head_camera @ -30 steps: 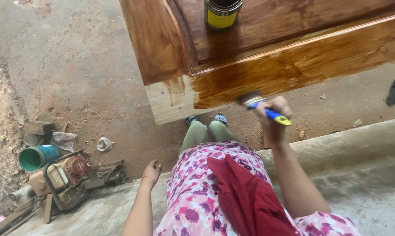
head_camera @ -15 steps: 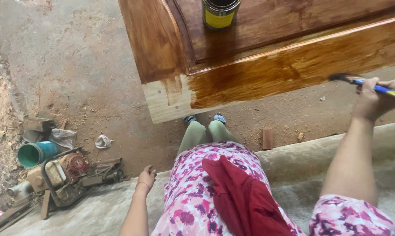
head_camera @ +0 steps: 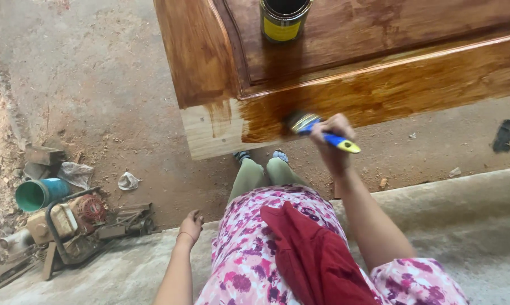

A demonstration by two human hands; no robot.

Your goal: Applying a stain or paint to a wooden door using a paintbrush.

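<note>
Since the earlier frame the right hand [head_camera: 335,141] has swung back from the right edge to centre, fist wrapped around the paintbrush [head_camera: 321,131]. Its bristles point upper left onto the wooden panel [head_camera: 390,90], handle lower right. The left hand [head_camera: 190,226] rests loosely curled on the concrete ledge [head_camera: 480,226]. A tin [head_camera: 284,18] stands open at top centre, contents dark.

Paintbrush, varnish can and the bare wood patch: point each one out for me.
paintbrush [head_camera: 322,134], head view, on the blue handle.
varnish can [head_camera: 283,25], head view, on its yellow side label.
bare wood patch [head_camera: 201,133], head view, on the pale unstained corner.
</note>
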